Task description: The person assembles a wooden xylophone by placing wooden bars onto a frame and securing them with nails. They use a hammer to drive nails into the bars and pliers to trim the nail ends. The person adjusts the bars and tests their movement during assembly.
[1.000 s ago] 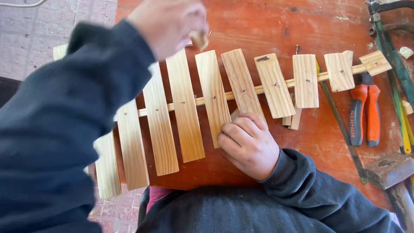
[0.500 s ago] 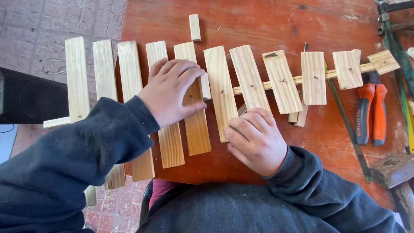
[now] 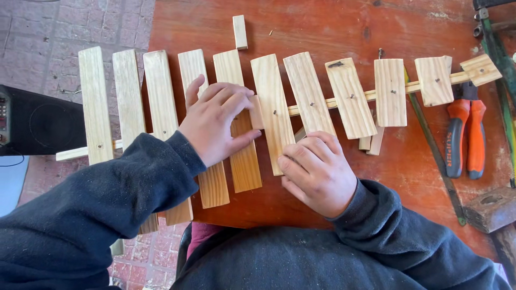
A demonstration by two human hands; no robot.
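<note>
A row of pale wooden slats [image 3: 309, 94], long at the left and short at the right, is nailed across a thin wooden rail [image 3: 414, 86] on a red-brown table [image 3: 333, 32]. My left hand [image 3: 217, 121] lies flat on the middle slats, fingers spread, with a small wooden block [image 3: 256, 111] at its fingertips. My right hand [image 3: 317, 172] rests curled at the lower ends of the slats just right of it, fingertips on one slat's edge. Both arms wear dark sleeves.
A small loose block [image 3: 239, 31] lies above the slats. Orange-handled pliers [image 3: 466, 137] and a green-handled tool [image 3: 432, 145] lie at the right, with a hammer head [image 3: 492, 207] near the table's right corner. A black speaker [image 3: 32, 121] stands on the brick floor at left.
My left hand came down from the top of the view and settled flat on the middle slats. My right hand stayed at the slats' lower ends. The view shifted a little.
</note>
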